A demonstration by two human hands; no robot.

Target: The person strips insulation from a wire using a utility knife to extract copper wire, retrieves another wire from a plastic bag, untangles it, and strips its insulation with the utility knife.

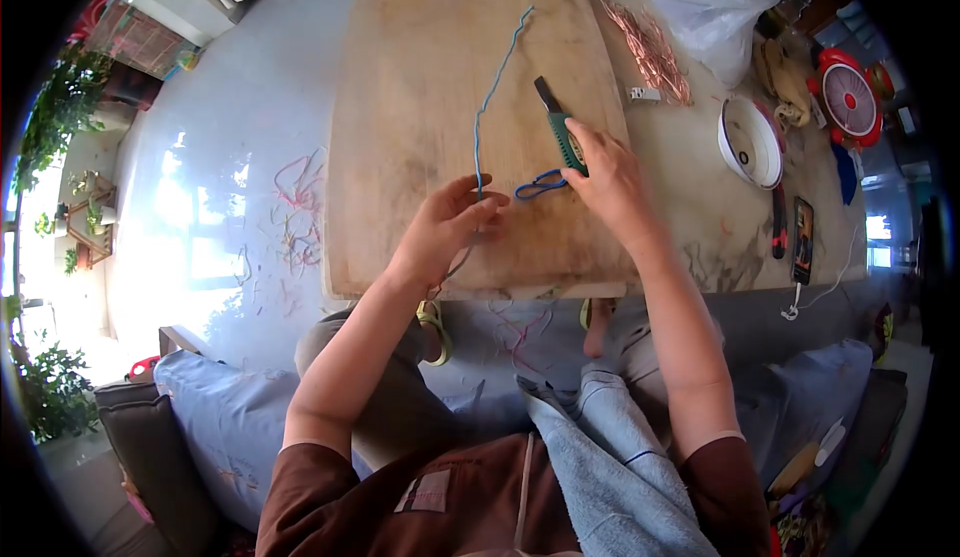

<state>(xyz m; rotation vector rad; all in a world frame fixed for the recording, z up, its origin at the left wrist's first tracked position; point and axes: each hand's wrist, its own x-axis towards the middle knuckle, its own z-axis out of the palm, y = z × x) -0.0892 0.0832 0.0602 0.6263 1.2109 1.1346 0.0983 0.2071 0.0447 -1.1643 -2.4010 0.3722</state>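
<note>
A thin blue insulated wire [479, 127] runs up the wooden board [400, 87], its far end near the top and its lower end trailing past the board's front edge. My left hand [455, 219] has its fingers closed around this wire. In my right hand [607, 179] is a green utility knife [567, 147], its dark blade pointing away from me and to the left. A blue loop [540, 186], which looks like a cord at the knife's rear end, lies between the two hands.
Right of the board are a bundle of bare copper wire [648, 54], a white plastic bag [715, 22], a white enamel bowl [750, 144], red-handled pliers [778, 222], a phone [803, 242] with a cable and a red fan [848, 99]. Stripped insulation scraps [298, 212] litter the floor.
</note>
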